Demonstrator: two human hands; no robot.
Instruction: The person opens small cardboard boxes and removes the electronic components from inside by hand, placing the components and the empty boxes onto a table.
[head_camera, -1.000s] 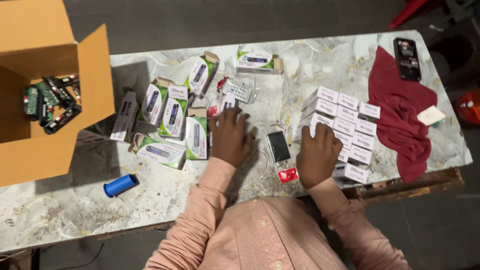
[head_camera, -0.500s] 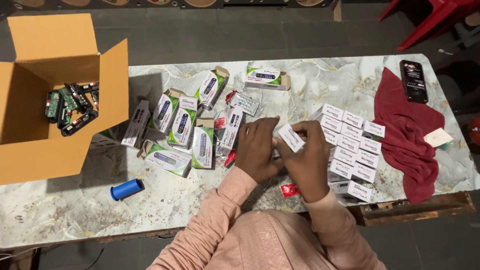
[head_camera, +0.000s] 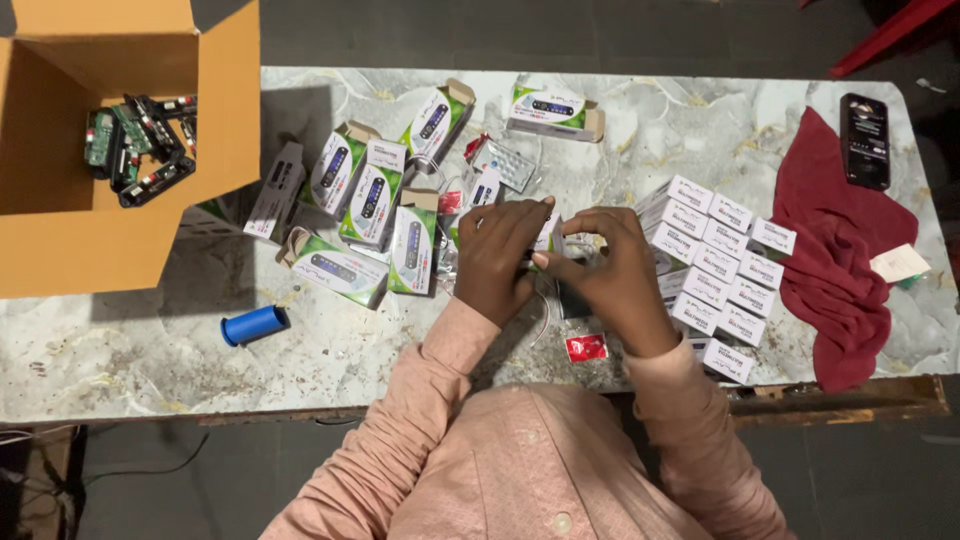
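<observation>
Both the left hand (head_camera: 497, 258) and right hand (head_camera: 612, 272) are pinching a small white box (head_camera: 549, 236) above the table (head_camera: 640, 130), its long axis tilting up-right.

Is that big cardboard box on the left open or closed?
Open. The cardboard box has its flaps folded outward, and green circuit boards are visible lying inside it.
</observation>
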